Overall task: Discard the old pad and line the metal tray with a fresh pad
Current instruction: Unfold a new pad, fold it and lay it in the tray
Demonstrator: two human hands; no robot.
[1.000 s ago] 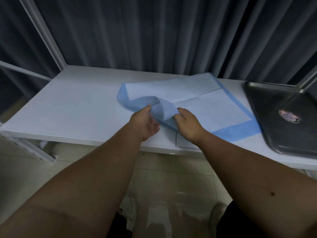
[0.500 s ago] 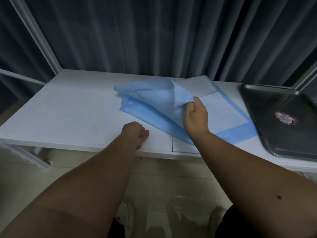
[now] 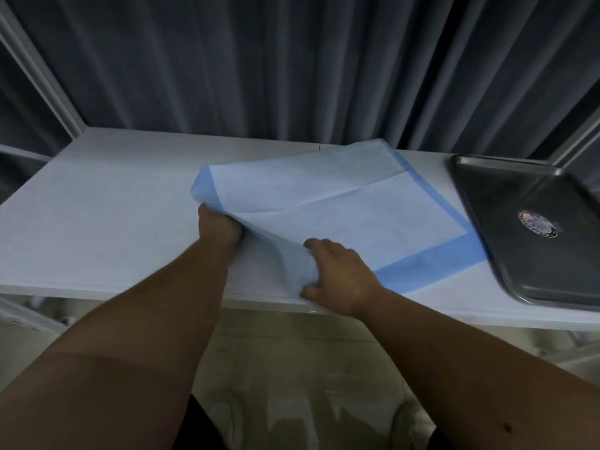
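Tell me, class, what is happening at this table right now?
A person stands at a white table working on a blue and white pad that lies on it. The left hand holds the pad's near left edge, and the right hand has its grip on the lifted near corner. The metal tray sits to the right with no pad in it, only a round sticker, so lining it is not yet done.

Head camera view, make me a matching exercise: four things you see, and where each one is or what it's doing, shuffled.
Things:
1. pad
2. metal tray
3. left hand
4. right hand

States:
A. grips the pad's left edge
B. bare, right end of the table
C. holds the pad's near corner
D. spread on the table, blue border

Pairs: 1-D, 2-B, 3-A, 4-C
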